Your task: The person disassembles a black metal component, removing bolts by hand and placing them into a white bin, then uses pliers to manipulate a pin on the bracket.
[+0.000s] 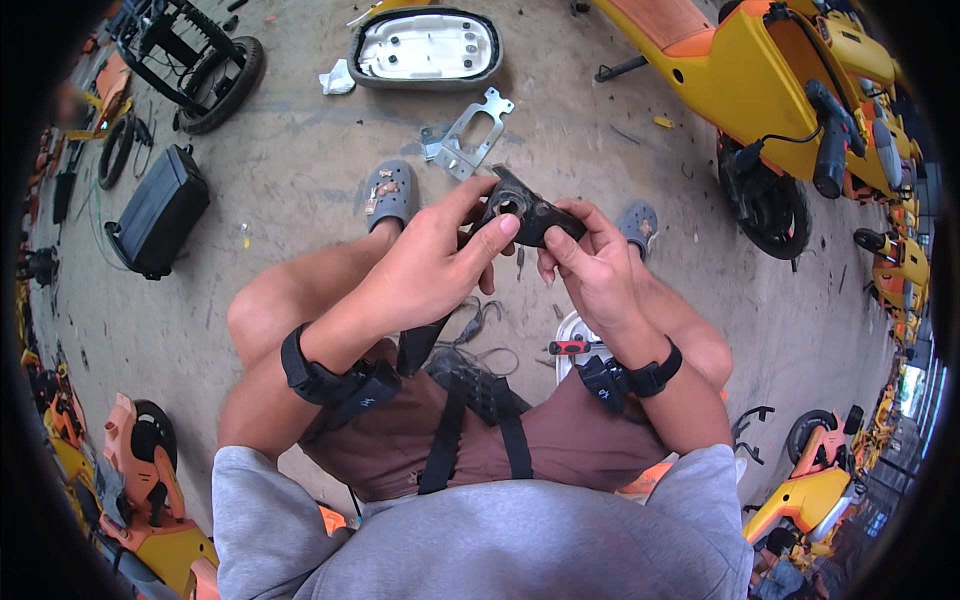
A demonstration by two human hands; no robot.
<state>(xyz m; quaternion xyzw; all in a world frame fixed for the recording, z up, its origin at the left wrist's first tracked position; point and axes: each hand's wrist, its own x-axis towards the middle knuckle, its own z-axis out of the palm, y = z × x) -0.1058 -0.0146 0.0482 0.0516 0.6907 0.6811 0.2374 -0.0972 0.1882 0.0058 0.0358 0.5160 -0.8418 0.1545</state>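
Between both hands, above the floor in front of my knees, is a black bracket-like part [532, 214] with a round hole near its left end. My left hand [455, 240] grips that end, thumb pressed beside the hole. On the other end my right hand [592, 252] pinches with thumb and fingers. Just beyond the hands a silver metal plate [484, 130] with a long slot lies on the floor. By my right knee, a red-handled tool [569, 348] rests over a white tray-like thing [563, 372], partly hidden by my right arm.
A seat [428, 48] lies upside down at the far middle. A yellow scooter [765, 90] stands at far right, and a black box [158, 212] sits on the left. A wheel with a black frame [218, 85] is at far left. Thin cables [478, 320] lie between my legs.
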